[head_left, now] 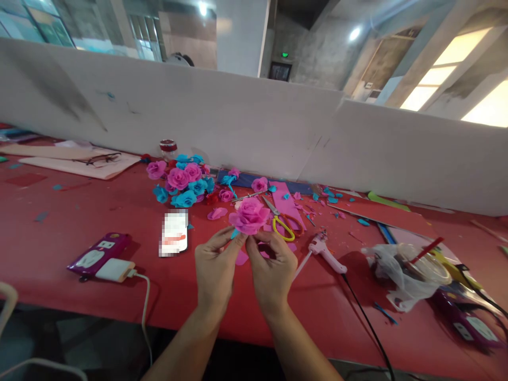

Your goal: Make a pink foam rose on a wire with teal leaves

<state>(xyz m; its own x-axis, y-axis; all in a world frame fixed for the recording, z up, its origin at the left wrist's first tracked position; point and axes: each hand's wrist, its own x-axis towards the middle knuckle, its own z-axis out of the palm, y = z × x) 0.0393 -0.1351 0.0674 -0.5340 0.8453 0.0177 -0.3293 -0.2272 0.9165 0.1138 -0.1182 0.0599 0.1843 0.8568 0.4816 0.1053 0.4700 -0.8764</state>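
Note:
A pink paper rose is held up over the red table between both hands. My left hand pinches it from below on the left, where a bit of blue paper shows by the fingertips. From the right, the closed fingers of my right hand grip the underside of the same flower. Just beyond lie yellow-handled scissors and pink paper scraps. A pink glue gun rests to the right of my right hand.
Pink, blue and red paper flowers are heaped at the back left. A phone and a purple power strip with a white charger lie left. At right stands a plastic cup in a bag. A white partition rises behind.

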